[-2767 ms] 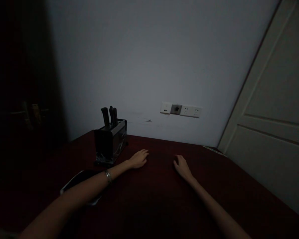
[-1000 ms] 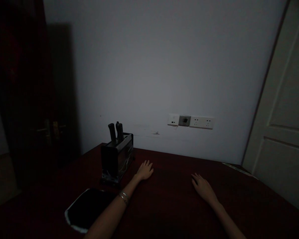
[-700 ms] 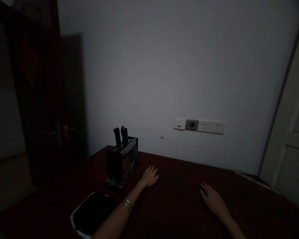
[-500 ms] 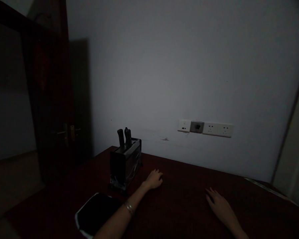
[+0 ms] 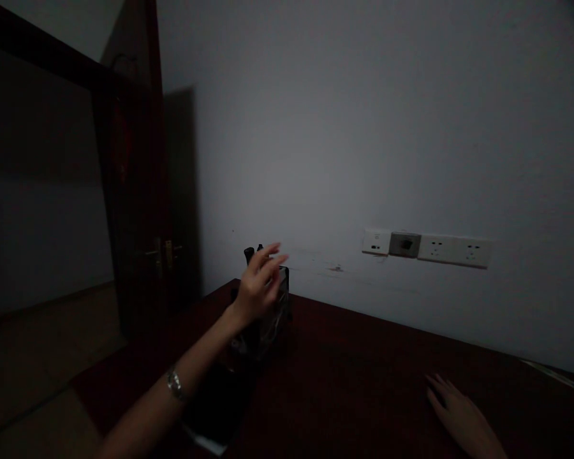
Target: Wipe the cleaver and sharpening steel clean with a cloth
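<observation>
My left hand (image 5: 258,280) is raised off the dark red table (image 5: 363,376), fingers spread and open, just in front of the knife block (image 5: 268,319) and close to the dark knife handles (image 5: 249,254) that stick up from it. It holds nothing. A bracelet sits on that wrist. My right hand (image 5: 459,414) lies flat and open on the table at the lower right, empty. A dark pad with a white edge (image 5: 215,414) lies under my left forearm.
A white wall with a strip of sockets (image 5: 425,247) stands behind the table. A dark wooden door with brass handles (image 5: 162,255) is open at the left, with floor beyond it. The room is dim.
My left hand has lifted from the table up to the knife handles. The view has swung left, so the white door at the right has gone out of sight. My right hand stays flat.
</observation>
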{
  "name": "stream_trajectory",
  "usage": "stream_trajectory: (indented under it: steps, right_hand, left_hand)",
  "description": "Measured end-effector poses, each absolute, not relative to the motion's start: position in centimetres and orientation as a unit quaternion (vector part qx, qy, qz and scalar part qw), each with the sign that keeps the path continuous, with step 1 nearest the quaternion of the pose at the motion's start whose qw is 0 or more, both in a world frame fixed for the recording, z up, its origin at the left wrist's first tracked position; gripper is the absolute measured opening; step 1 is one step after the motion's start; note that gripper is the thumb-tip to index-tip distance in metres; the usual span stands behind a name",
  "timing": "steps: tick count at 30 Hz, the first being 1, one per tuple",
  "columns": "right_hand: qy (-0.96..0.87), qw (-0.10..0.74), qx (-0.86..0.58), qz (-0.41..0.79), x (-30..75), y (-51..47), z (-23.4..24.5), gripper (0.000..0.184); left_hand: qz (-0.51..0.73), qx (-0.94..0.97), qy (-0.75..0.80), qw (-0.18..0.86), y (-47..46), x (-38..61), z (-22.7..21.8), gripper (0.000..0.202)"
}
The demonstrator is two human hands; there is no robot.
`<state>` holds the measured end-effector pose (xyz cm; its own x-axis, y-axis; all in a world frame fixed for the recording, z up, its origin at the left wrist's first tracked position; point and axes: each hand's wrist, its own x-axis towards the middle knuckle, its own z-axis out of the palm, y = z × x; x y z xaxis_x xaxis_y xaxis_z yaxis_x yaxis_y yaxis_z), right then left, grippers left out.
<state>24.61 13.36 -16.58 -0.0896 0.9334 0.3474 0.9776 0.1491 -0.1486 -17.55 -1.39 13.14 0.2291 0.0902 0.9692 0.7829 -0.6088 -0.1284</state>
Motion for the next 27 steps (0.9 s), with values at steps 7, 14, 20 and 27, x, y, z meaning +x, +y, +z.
stream_trajectory:
  steps: [7,14,20,27]
  right_hand:
    - [-0.742,0.18,-0.643,-0.058,25.3,14.4,-17.9,0.064]
    - [-0.74,0.182,-0.644,-0.07,25.8,15.0,-18.7,0.062]
    - [-0.742,0.203,-0.636,-0.061,25.8,14.9,-18.6,0.063]
    - [-0.736,0.214,-0.64,-0.057,25.1,14.3,-17.6,0.061]
  left_hand:
    - [-0.633,-0.614,-0.458,0.112,4.0,-29.5,13.1,0.045]
    - [-0.548,-0.631,-0.506,-0.212,7.5,-33.0,10.7,0.062]
    - [-0.509,-0.639,-0.5,-0.288,8.2,-32.5,9.7,0.054]
    - [-0.502,-0.634,-0.492,-0.322,9.2,-32.2,9.3,0.054]
